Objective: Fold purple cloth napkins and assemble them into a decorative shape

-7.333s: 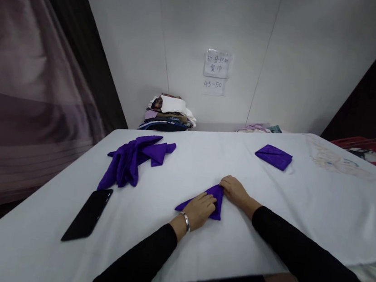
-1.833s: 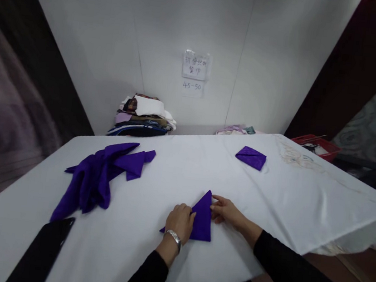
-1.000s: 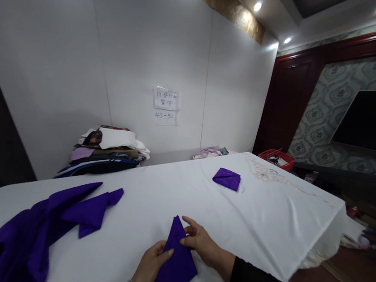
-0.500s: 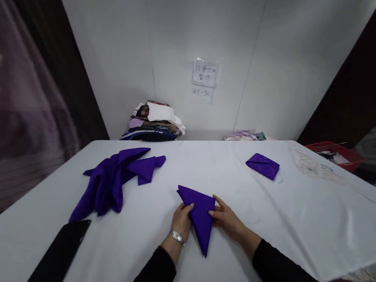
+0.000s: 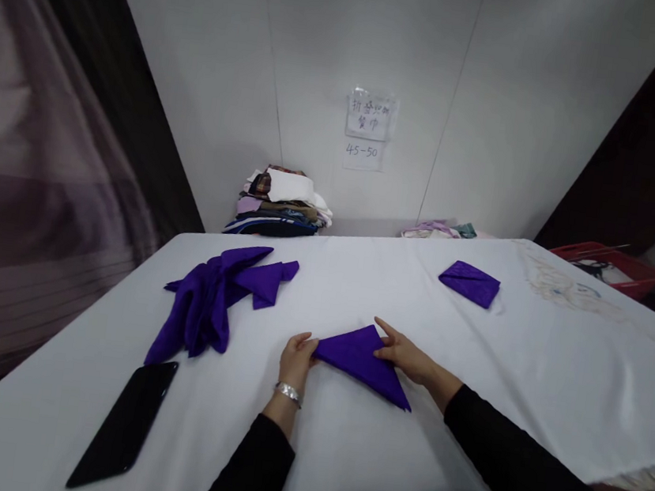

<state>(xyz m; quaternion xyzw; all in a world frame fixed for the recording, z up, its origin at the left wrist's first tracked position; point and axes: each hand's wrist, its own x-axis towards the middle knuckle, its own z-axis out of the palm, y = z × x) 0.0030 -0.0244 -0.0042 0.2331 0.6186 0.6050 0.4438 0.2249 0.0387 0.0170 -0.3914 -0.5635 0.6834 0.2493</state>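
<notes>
A purple cloth napkin, folded into a triangle, lies on the white-covered table in front of me. Its long edge faces me and one point is toward the back. My left hand, with a silver bracelet at the wrist, pinches the left corner. On the right slanting edge rests my right hand; its thumb lies on the cloth and the index finger stretches out past the top point. Whether those right fingers grip the cloth beneath is hard to see.
Crumpled purple napkins lie at the left, above a black tablet-like slab. A folded purple napkin is at the back right. Behind the table are stacked clothes, more cloth and a red basket. Handwritten paper hangs on the wall.
The triangular napkin has turned, so its long edge now faces me. My left hand has moved from its middle to the left corner. The view has shifted slightly.
</notes>
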